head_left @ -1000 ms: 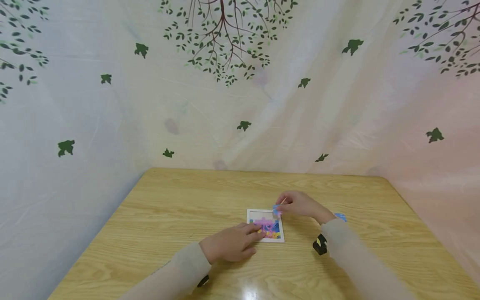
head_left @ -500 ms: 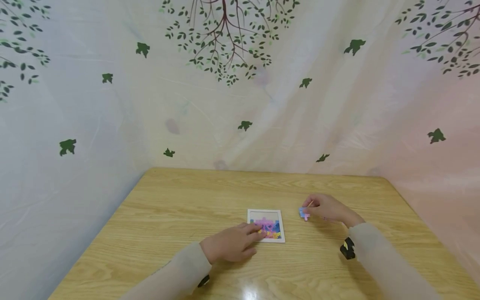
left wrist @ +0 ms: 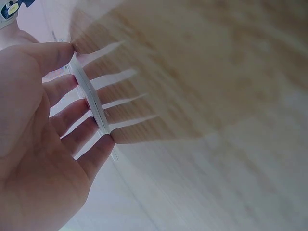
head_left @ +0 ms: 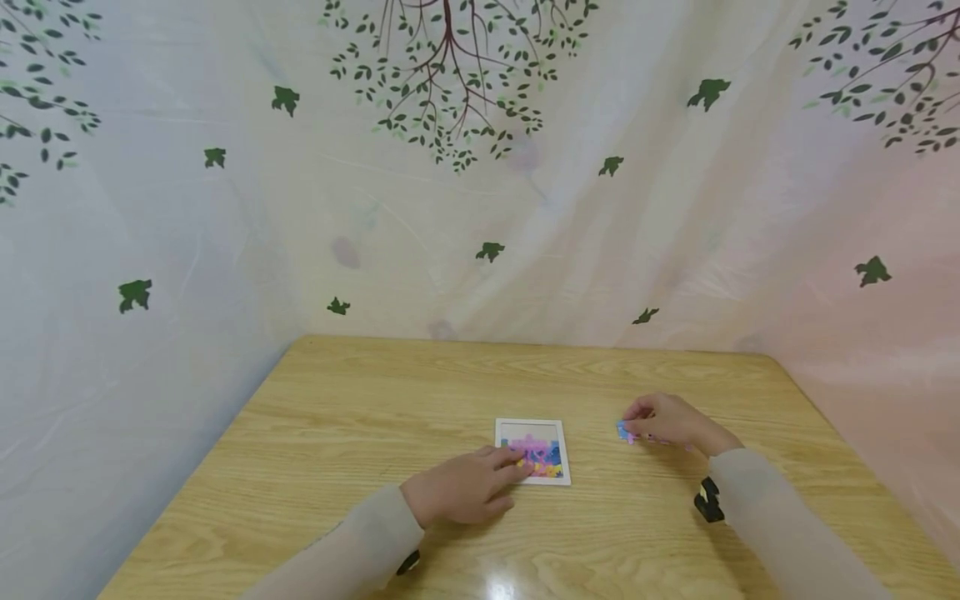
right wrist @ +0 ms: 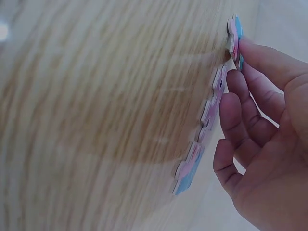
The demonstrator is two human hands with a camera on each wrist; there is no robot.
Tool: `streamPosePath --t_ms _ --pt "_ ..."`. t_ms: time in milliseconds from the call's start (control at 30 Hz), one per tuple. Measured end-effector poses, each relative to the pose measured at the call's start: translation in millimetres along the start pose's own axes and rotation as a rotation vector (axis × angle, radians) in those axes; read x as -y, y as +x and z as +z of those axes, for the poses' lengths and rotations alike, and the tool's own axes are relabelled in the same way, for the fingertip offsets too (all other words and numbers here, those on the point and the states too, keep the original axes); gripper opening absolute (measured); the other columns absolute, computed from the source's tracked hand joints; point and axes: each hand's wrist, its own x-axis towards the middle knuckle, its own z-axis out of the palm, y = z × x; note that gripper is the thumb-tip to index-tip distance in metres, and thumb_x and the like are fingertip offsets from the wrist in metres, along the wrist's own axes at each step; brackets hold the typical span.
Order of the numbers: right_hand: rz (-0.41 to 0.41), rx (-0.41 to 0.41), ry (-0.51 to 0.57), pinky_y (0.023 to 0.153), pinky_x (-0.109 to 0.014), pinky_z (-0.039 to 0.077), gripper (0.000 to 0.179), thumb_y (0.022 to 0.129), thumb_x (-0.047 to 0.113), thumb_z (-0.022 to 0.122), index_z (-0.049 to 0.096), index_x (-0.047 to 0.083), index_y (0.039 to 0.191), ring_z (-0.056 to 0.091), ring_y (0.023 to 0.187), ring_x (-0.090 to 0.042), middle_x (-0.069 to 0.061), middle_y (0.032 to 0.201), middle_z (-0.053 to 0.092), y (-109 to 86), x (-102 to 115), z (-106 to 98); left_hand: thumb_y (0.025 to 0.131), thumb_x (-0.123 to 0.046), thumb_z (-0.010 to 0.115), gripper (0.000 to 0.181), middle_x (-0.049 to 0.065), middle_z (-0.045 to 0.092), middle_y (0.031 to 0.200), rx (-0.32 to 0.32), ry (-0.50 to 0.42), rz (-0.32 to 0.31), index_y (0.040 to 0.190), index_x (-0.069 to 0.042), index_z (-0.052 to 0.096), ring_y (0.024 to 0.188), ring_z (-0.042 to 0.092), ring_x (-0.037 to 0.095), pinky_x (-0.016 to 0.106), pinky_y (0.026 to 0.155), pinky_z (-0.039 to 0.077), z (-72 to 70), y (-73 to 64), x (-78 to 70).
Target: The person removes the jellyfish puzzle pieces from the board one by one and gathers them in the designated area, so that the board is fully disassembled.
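My left hand [head_left: 468, 483] rests flat with spread fingers over the lower left of a small white-framed jigsaw puzzle [head_left: 564, 454]. Pink, blue and yellow pieces fill its lower part; the upper strip shows bare backing. In the left wrist view, the fingertips touch the thin white edge of the puzzle frame [left wrist: 91, 98]. To the right, my right hand [head_left: 671, 419] pinches a blue-and-pink puzzle piece [right wrist: 234, 41] between thumb and fingers, low at the tabletop. Close under that hand lie more pink-and-blue puzzle pieces [right wrist: 189, 173] in a row, partly hidden from the head view.
The wooden table [head_left: 360, 400] has rounded back corners. Behind it hangs a pale curtain [head_left: 420, 275] printed with branches and green birds. A black wrist device [head_left: 708, 500] sits at the right sleeve, another [head_left: 408, 562] at the left.
My right hand has moved right, from the puzzle's upper right corner to the row of loose pieces, carrying the puzzle piece and lowering it there. The left hand stays in place.
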Motion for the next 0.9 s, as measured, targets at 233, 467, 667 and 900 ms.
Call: streamPosePath --t_ms 233,467,667,900 --pt "0.019 -0.019 -0.005 0.047 -0.021 0.035 0.021 0.097 0.015 0.067 0.066 -0.002 0.109 0.044 0.057 -0.011 -0.006 0.075 0.061 0.6 -1.8 0.5 0.106 -0.033 0.05 0.054 0.009 0.036 0.158 0.008 -0.01 -0.008 0.156 -0.015 0.039 0.143 0.037 0.025 0.034 0.116 0.031 0.6 0.4 0.7" --pt "0.036 -0.033 -0.028 0.049 -0.02 0.036 0.015 0.097 0.013 0.067 0.066 0.0 0.104 0.047 0.06 -0.011 -0.005 0.079 0.06 2.9 -5.2 1.5 0.105 -0.032 0.051 0.053 0.01 0.041 0.155 -0.026 0.004 0.02 0.153 -0.012 0.043 0.139 0.041 0.026 0.036 0.114 0.033 2.6 1.7 1.1" --pt "0.013 -0.029 -0.025 0.047 -0.02 0.035 0.017 0.099 0.015 0.065 0.065 0.0 0.106 0.047 0.06 -0.013 -0.007 0.08 0.062 1.8 -4.4 0.6 0.102 -0.03 0.056 0.048 0.009 0.05 0.145 -0.085 0.037 0.035 0.146 -0.011 0.051 0.132 0.049 0.024 0.035 0.11 0.04 3.1 5.3 0.0" --pt "-0.075 -0.026 -0.09 0.051 -0.024 0.043 0.018 0.099 0.02 0.065 0.066 0.003 0.105 0.053 0.065 -0.016 -0.007 0.086 0.062 3.6 3.9 4.9 0.1 -0.029 0.061 0.04 0.006 0.052 0.141 -0.115 0.035 0.011 0.136 -0.012 0.058 0.128 0.051 0.02 0.032 0.108 0.041 -0.1 12.4 -3.0"
